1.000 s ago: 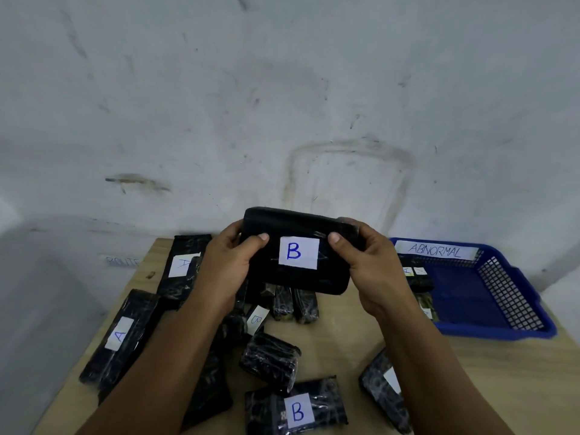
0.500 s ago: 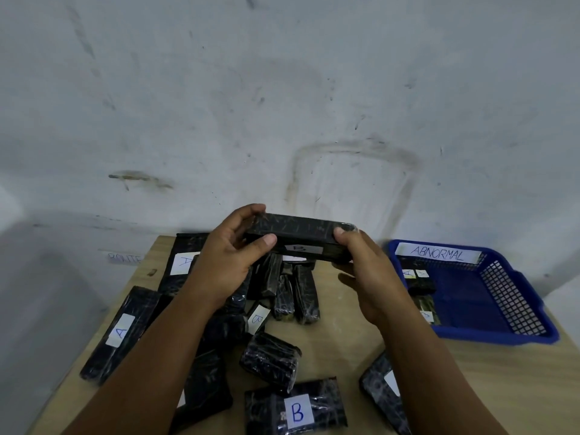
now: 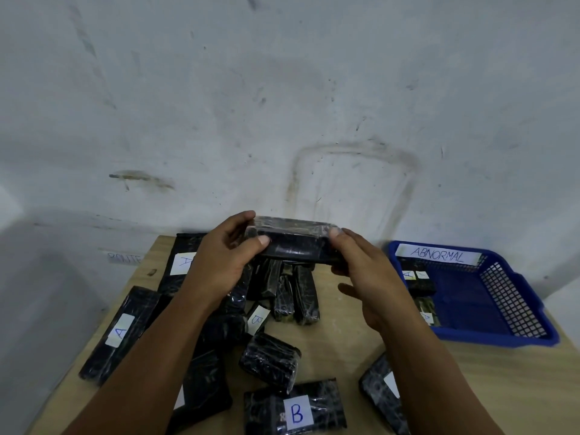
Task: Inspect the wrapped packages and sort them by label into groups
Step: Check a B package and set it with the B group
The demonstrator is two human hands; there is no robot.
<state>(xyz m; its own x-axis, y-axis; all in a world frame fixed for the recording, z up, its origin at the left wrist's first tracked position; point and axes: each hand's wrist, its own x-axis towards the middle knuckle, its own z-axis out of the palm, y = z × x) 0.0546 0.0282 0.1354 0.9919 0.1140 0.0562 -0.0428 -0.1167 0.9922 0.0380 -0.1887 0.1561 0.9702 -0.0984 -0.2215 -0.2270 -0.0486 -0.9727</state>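
left hand [image 3: 219,262] and right hand [image 3: 367,271] gripping opposite ends of a black wrapped package [image 3: 295,243], fingers closed on it, held edge-on above the wooden surface [image 3: 339,334], label hidden, other labelled packages scattered below, blue basket [image 3: 514,309] marked abnormal at right

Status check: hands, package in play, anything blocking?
Both hands, left hand and right hand, gripping the ends of one wrapped package, held above the table. Its label not visible. Loose packages piled directly beneath; blue ABNORMAL basket at right, unobstructed.

packages [image 3: 284,296] crowd centre; bare table [image 3: 339,334] right
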